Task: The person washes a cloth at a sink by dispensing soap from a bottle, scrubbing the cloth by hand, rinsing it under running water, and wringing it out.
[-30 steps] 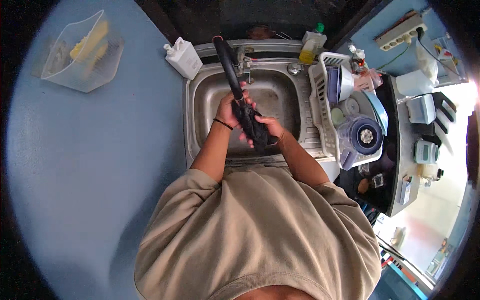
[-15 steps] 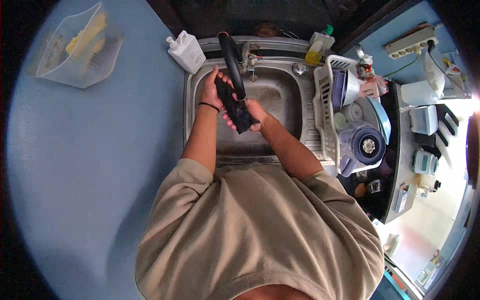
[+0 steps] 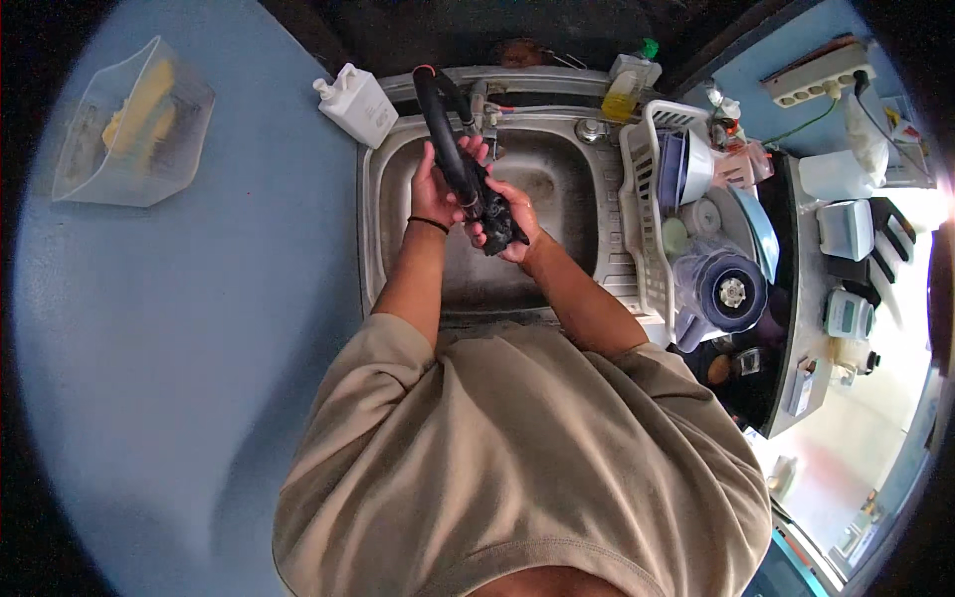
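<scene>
Over the steel sink [image 3: 567, 224], both hands cup a wet-looking, crumpled black cloth [image 3: 504, 231]. My left hand [image 3: 430, 189] is around its left side, with a dark band on the wrist. My right hand [image 3: 521, 209] grips it from the right, thumb on top and fingers mostly hidden beneath. The thick black faucet spout [image 3: 441, 124] arches over the hands, its tip right above the cloth. It covers part of my left hand and part of the cloth.
A white pump bottle [image 3: 358, 106] stands at the sink's back left corner, a yellow-liquid bottle [image 3: 622, 95] at the back right. On the right is a white dish rack [image 3: 652, 209] with bowls and a blender jug [image 3: 721, 289]. A clear bin [image 3: 184, 149] hangs at far left.
The cloth was stretched longer between my hands and is now bunched into a more compact lump. My hands have come closer together under the spout. The view has shifted slightly.
</scene>
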`<state>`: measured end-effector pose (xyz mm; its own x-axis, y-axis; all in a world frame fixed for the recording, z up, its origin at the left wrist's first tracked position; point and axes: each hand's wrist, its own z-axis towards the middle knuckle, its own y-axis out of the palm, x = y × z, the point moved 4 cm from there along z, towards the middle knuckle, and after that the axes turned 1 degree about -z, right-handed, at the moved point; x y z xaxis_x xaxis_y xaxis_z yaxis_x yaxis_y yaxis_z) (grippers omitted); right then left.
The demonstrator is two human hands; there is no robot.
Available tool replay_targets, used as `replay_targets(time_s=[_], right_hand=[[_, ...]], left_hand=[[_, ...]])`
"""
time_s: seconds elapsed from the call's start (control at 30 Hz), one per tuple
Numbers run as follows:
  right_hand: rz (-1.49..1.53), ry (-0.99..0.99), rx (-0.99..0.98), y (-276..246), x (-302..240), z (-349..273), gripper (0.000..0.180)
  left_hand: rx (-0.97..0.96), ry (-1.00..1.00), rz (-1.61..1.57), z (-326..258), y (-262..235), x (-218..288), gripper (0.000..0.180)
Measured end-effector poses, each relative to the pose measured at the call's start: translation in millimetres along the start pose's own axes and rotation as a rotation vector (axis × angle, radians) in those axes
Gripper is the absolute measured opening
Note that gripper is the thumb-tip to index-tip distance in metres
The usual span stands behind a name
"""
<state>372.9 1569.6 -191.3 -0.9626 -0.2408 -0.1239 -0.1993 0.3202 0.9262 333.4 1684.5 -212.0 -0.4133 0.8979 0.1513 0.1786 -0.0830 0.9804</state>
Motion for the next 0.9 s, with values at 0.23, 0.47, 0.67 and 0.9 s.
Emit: replay_targets(time_s=[0.23,0.47,0.67,0.9], right_hand=[[0.117,0.107,-0.208,15,15,-20,0.039],[-0.22,0.288,-0.064,-7,-9,-39,0.04],[-2.145,-0.053,0.538,27,-60,-34,0.043],[-2.598,-0.239,0.72,19,-61,-29,0.022]], left_hand=[[-0.38,-0.105,-0.303,14,7,-27,0.031],[-0.04,-0.281,0.377,21,18,-20,0.007],[0.425,-0.123,0.941,45,26,-22,0.017],[0.882,-0.251,1.152,55,12,-33,0.035]])
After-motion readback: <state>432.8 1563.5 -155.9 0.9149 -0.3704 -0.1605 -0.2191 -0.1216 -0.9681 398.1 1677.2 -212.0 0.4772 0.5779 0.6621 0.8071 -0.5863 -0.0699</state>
